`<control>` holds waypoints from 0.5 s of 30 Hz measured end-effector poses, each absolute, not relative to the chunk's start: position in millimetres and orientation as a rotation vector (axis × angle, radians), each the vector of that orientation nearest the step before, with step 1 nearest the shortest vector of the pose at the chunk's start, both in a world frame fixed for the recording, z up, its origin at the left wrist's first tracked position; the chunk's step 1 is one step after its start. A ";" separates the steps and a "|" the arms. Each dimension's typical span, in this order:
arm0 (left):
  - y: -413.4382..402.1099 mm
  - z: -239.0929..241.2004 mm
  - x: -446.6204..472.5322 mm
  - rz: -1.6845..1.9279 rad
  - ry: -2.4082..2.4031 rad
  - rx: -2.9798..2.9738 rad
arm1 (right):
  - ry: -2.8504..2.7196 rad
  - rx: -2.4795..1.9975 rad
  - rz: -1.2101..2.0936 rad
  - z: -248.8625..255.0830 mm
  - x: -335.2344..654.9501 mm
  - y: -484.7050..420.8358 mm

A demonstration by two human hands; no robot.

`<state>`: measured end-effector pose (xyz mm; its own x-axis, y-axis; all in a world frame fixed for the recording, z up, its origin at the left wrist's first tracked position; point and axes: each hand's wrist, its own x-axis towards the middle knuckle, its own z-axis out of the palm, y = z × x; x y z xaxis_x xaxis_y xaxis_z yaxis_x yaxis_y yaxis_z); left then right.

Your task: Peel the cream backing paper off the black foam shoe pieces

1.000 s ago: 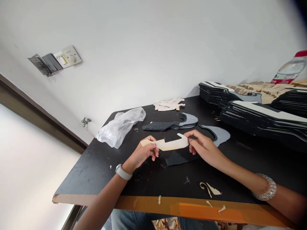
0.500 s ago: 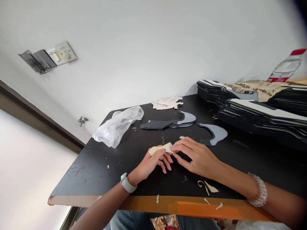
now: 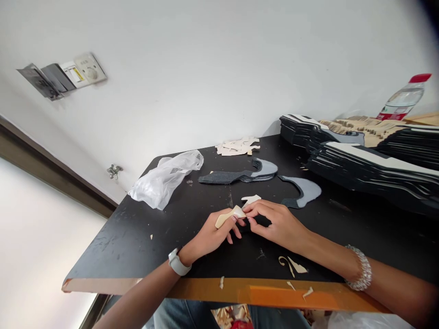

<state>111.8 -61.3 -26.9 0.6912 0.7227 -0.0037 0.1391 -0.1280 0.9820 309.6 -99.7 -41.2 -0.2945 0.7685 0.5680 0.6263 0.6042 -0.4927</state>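
My left hand (image 3: 214, 233) and my right hand (image 3: 276, 222) meet over the middle of the black table (image 3: 144, 233). Both pinch a cream-coloured cut-out strip (image 3: 236, 211), the left near its left end and the right at its middle, over a dark piece that my hands mostly hide. A grey and dark curved piece (image 3: 302, 192) lies just beyond my right hand. Farther back sits a small pile of grey and dark shaped pieces (image 3: 243, 173).
A crumpled clear plastic bag (image 3: 164, 178) lies at the back left. Cream backing scraps (image 3: 236, 146) sit by the wall. Tall stacks of black pieces (image 3: 370, 160) fill the right, with a water bottle (image 3: 401, 98) behind. Small cream offcuts (image 3: 293, 265) lie near the orange front edge.
The cream strip came down from held up flat above the table to low by the surface, and my two hands closed in together on it.
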 end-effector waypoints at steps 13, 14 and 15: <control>-60.7 -24.3 108.0 0.523 0.669 1.858 | -1.790 -1.086 0.559 -38.7 304.9 -99.3; -60.5 -24.4 107.9 0.524 0.669 1.859 | -1.792 -1.084 0.558 -39.1 305.5 -99.4; -60.4 -24.6 107.7 0.529 0.673 1.858 | -1.804 -1.081 0.553 -39.5 306.2 -99.7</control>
